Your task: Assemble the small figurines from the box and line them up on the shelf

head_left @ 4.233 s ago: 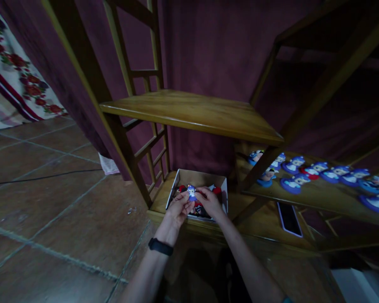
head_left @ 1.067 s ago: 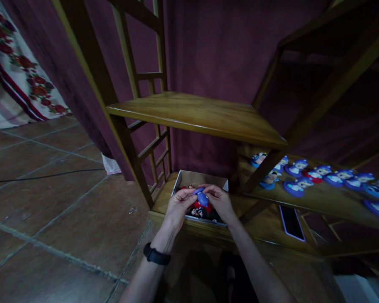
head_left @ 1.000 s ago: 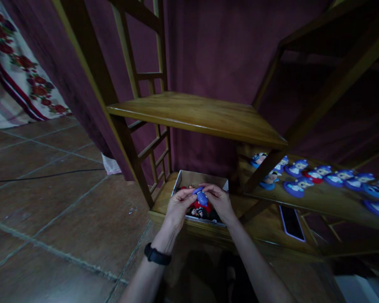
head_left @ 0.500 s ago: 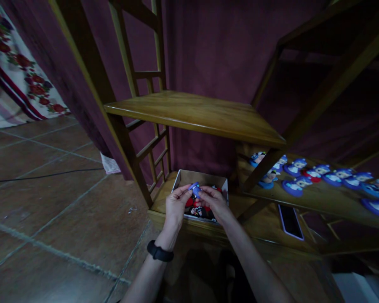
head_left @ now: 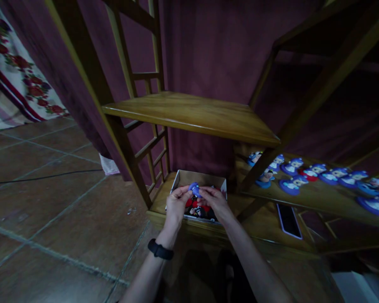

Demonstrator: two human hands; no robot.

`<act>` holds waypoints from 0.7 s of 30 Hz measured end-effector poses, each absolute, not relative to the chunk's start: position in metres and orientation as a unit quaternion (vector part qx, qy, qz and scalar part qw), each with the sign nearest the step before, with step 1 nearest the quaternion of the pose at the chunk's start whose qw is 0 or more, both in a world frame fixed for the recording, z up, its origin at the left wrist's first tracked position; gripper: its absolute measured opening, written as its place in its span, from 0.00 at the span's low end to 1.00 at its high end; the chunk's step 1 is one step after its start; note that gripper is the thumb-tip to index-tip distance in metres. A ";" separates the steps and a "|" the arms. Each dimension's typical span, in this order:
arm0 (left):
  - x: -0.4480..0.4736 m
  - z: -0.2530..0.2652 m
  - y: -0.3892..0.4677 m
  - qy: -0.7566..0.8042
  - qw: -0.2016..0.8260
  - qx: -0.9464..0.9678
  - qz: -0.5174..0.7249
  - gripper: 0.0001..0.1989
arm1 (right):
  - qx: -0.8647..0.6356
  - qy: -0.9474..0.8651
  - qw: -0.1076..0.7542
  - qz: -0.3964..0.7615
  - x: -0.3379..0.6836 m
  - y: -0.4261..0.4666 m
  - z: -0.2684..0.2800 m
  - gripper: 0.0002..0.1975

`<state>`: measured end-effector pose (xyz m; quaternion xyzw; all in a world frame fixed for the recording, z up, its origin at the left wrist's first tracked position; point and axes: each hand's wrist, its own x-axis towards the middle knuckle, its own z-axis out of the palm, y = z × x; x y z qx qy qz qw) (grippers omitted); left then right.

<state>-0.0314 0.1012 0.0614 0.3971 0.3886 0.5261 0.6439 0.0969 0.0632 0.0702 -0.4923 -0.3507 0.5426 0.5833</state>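
A small purple-blue figurine (head_left: 194, 190) is pinched between my two hands, above an open cardboard box (head_left: 202, 174). My left hand (head_left: 177, 203) grips its left side, and a black band (head_left: 160, 249) circles that wrist. On the figurine's right side, the fingers of my right hand (head_left: 215, 202) are closed. Red and black figurines (head_left: 196, 211) lie in the box below, partly covered by my hands.
The box stands on the bottom board of a wooden shelf unit, under a wooden shelf (head_left: 192, 113). To the right, several figurines on blue, purple and red bases (head_left: 292, 185) stand on another board. A phone (head_left: 289, 221) lies below them. A cable (head_left: 44, 178) crosses the tiled floor.
The figurine has been turned between my fingers, so its base faces differently. Both hands stay nearly in place above the box. The view has shifted slightly.
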 end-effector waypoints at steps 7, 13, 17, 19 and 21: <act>-0.041 0.051 0.108 0.410 0.733 0.232 0.490 0.08 | -0.531 -0.398 0.598 0.448 0.108 0.065 0.056 0.16; -0.041 0.046 0.109 0.421 0.763 0.209 0.444 0.07 | -0.496 -0.477 0.581 0.435 0.105 0.070 0.047 0.18; -0.040 0.045 0.107 0.407 0.773 0.247 0.420 0.10 | -0.488 -0.463 0.585 0.454 0.104 0.072 0.047 0.16; -0.039 0.046 0.105 0.394 0.782 0.255 0.412 0.12 | -0.496 -0.445 0.588 0.460 0.105 0.072 0.047 0.16; -0.038 0.048 0.102 0.384 0.790 0.260 0.402 0.13 | -0.505 -0.419 0.595 0.465 0.106 0.071 0.047 0.16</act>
